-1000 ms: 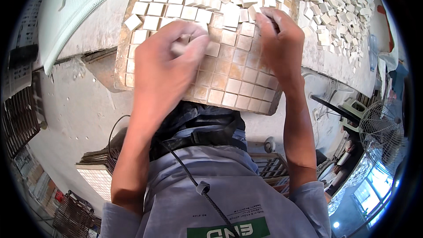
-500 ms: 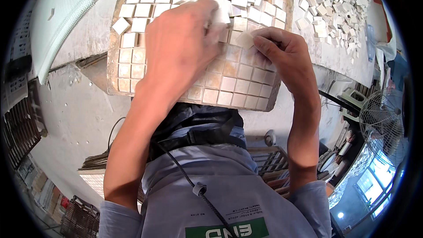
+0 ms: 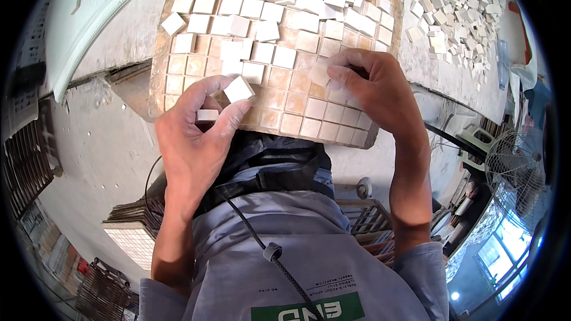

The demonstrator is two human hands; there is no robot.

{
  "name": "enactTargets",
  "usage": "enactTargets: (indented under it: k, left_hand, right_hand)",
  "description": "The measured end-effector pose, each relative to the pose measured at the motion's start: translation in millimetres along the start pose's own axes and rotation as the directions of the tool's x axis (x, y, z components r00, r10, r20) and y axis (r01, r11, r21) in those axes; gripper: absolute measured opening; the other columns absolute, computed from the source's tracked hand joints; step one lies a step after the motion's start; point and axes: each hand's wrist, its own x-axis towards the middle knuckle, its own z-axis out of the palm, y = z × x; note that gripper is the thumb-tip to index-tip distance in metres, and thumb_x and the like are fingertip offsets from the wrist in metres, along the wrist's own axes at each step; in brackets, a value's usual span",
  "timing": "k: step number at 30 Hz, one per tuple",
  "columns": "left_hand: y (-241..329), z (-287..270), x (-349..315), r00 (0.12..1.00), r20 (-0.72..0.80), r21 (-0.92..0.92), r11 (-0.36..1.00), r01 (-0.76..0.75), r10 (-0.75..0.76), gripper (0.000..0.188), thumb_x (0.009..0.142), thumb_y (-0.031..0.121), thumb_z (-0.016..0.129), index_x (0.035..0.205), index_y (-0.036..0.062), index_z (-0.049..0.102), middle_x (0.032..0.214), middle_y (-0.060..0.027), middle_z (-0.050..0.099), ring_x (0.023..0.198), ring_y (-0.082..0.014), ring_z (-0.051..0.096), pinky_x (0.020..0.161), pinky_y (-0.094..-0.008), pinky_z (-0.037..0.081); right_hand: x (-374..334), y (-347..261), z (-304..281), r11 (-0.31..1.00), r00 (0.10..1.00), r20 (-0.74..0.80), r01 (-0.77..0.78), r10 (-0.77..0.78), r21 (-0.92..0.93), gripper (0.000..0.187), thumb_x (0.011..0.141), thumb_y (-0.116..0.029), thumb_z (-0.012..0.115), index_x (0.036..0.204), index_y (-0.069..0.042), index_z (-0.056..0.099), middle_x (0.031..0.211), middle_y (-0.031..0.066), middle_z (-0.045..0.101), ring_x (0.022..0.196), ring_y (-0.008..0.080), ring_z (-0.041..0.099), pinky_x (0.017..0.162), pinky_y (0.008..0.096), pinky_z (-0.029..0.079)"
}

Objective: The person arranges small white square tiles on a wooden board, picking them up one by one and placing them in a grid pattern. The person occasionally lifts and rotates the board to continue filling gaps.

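A gridded board (image 3: 156,86) with tan square cells lies in front of me, its near edge by my waist. My left hand (image 3: 199,122) is over its near left corner, pinching a white square tile (image 3: 239,90) between thumb and fingertips. A second small tile (image 3: 207,115) rests inside the curled fingers of that hand. Above the right part of the grid, my right hand (image 3: 377,86) is closed on a pale tile (image 3: 321,74), which is blurred. Pale flat tiles (image 3: 336,113) fill cells near the lower right, and loose white tiles (image 3: 267,31) lie across the far half.
A large heap of loose tiles (image 3: 452,21) covers the table at the right. White netted sheeting (image 3: 89,21) lies at the left. A wire-caged fan (image 3: 514,163) stands far right. Beside me at lower left is a stack of boards (image 3: 131,226).
My left hand has drawn back from the middle of the board to its near left corner, now visibly holding tiles. My right hand has shifted slightly left and down with its tile.
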Motion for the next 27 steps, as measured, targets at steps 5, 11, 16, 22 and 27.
enactTargets:
  k: [5, 11, 16, 22, 27]
  left_hand:
    - [-6.8, 2.3, -4.7, 0.999, 0.036, -0.002, 0.999, -0.035, 0.035, 0.032, 0.082, 0.006, 0.081, 0.113, 0.0000, 0.073, 0.069, 0.0023, 0.056, 0.064, -0.0050, 0.048, 0.060, -0.0219, 0.043]
    - [-5.9, 10.0, -6.0, 0.997, 0.065, -0.012, 0.999, -0.051, 0.051, 0.031, 0.082, 0.006, 0.081, 0.111, -0.0004, 0.073, 0.068, 0.0006, 0.057, 0.064, -0.0058, 0.048, 0.059, -0.0228, 0.043]
    - [-7.1, 11.3, -8.8, 0.995, 0.076, 0.022, 0.998, -0.065, 0.063, 0.032, 0.082, 0.010, 0.084, 0.111, 0.0014, 0.074, 0.069, 0.0038, 0.055, 0.067, -0.0048, 0.049, 0.060, -0.0217, 0.042]
    - [-5.0, 14.8, -8.8, 0.993, 0.104, 0.017, 0.999, -0.051, 0.049, 0.033, 0.082, 0.011, 0.083, 0.112, 0.0009, 0.074, 0.070, 0.0027, 0.055, 0.068, -0.0060, 0.050, 0.061, -0.0225, 0.043]
    - [-1.7, 15.9, -7.9, 0.992, 0.089, 0.052, 0.994, -0.093, 0.088, 0.032, 0.081, 0.009, 0.081, 0.110, 0.0003, 0.073, 0.065, -0.0050, 0.060, 0.060, -0.0095, 0.053, 0.058, -0.0256, 0.046]
  right_hand:
    - [-3.3, -1.2, 0.7, 0.990, 0.998, -0.018, 0.060, -0.063, -0.129, 0.023, 0.094, -0.016, 0.064, 0.097, 0.005, 0.071, 0.078, 0.0191, 0.069, 0.070, 0.0288, 0.063, 0.071, 0.0399, 0.050]
    - [-2.4, 8.7, 0.8, 0.979, 0.989, -0.019, 0.146, -0.150, -0.140, 0.021, 0.092, -0.015, 0.064, 0.095, 0.004, 0.072, 0.085, 0.0193, 0.071, 0.076, 0.0339, 0.066, 0.075, 0.0410, 0.051]
    - [-3.6, 12.1, 1.8, 0.948, 0.967, -0.033, 0.241, -0.253, -0.206, 0.017, 0.092, -0.010, 0.067, 0.099, 0.003, 0.074, 0.088, 0.0130, 0.069, 0.077, 0.0228, 0.064, 0.073, 0.0350, 0.050]
    - [-4.9, 13.0, 9.5, 0.919, 0.942, -0.081, 0.295, -0.326, -0.262, 0.015, 0.091, -0.008, 0.069, 0.101, 0.001, 0.074, 0.087, 0.0102, 0.067, 0.074, 0.0208, 0.063, 0.070, 0.0335, 0.049]
    - [-9.2, 6.5, 9.2, 0.845, 0.920, -0.055, 0.332, -0.389, -0.419, 0.012, 0.090, -0.011, 0.069, 0.094, 0.000, 0.072, 0.088, 0.0130, 0.066, 0.080, 0.0312, 0.065, 0.072, 0.0404, 0.050]
